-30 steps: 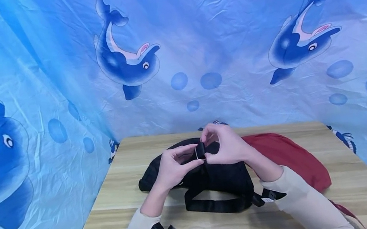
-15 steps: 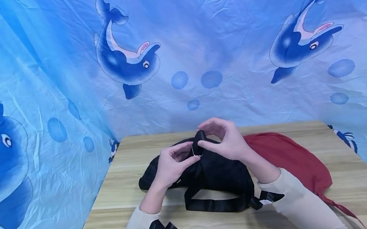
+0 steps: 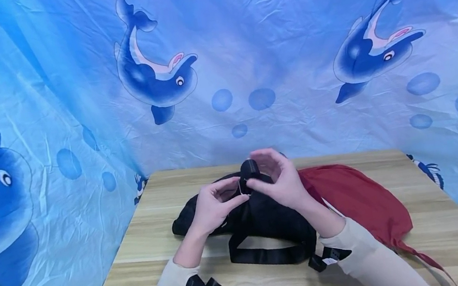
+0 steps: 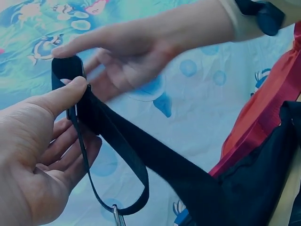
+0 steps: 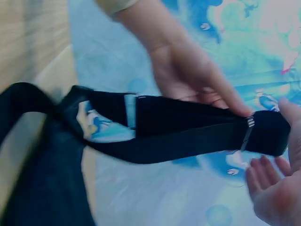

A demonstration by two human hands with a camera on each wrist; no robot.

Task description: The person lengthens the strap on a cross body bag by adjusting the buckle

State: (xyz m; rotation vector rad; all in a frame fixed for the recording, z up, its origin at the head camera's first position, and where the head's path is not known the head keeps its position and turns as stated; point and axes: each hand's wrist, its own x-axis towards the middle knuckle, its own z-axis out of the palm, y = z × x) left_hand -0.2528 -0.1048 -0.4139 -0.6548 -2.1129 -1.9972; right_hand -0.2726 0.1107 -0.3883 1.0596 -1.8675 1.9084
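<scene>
In the head view a black bag lies on the table, and a folded black strap rises between the hands. My left hand pinches the strap at a thin metal slider, thumb on one side and fingers behind. At the looped end of the strap, my right hand holds on with thumb and fingers; in the left wrist view this hand is blurred. A second slider sits farther along the strap. Below the loop a metal ring shows in the left wrist view.
A red fabric piece lies to the right of the black bag, its tie trailing towards the front right. A black strap loop lies in front of the bag. Behind the wooden table hangs a blue dolphin-print sheet.
The strap's looped end has risen and stands higher between the hands. My right hand has shifted its hold and moved slightly up; my left hand has stayed nearly in place.
</scene>
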